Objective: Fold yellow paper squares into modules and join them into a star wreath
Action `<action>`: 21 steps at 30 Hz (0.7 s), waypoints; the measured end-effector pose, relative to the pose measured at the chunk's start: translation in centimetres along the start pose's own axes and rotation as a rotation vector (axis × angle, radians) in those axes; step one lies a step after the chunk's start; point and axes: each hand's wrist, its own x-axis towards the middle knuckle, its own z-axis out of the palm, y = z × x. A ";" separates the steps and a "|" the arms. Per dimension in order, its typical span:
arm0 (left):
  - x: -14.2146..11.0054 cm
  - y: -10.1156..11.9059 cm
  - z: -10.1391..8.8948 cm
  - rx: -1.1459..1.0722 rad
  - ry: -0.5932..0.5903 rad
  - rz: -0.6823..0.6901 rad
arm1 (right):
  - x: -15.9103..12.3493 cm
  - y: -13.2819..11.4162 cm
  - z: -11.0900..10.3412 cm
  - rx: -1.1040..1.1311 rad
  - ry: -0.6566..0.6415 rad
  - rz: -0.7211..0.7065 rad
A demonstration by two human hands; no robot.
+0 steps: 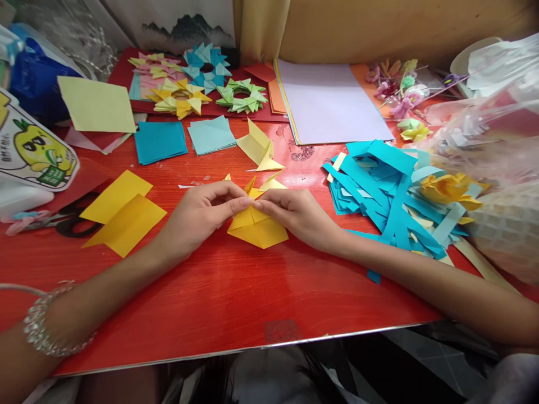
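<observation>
Between both hands is a partly folded sheet of yellow origami paper (263,233), creased and held above the red table. My left hand (210,210) pinches its upper left part with thumb and fingers. From the other side, my right hand (290,210) grips the paper close to the left thumb, fingers curled. Just beyond the hands lie folded pale yellow paper pieces (256,148), some partly hidden behind the fingers. To the left of my left hand rest two creased yellow sheets (130,216), overlapping a pair of black-handled scissors (78,224).
Blue paper strips (379,196) are heaped at right, beside a clear plastic bag (505,157). Blue squares (160,142) and light blue squares (211,134) lie behind the hands. Farther back are folded paper rings (241,95) and a stack of lilac paper (328,101).
</observation>
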 end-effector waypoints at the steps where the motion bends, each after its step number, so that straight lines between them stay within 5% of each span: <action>1: 0.0 0.0 0.1 -0.045 0.020 -0.008 | 0.0 0.1 0.0 0.031 -0.005 -0.011; 9: -0.1 0.2 0.0 -0.075 0.056 -0.046 | 0.0 0.6 -0.2 0.083 0.037 -0.017; 16: 0.5 0.3 -0.7 0.101 -0.100 -0.095 | 0.0 0.9 -0.3 0.211 0.072 0.029; 21: 0.5 0.2 -0.6 0.169 -0.107 -0.060 | 0.2 0.9 -0.2 0.239 0.042 0.025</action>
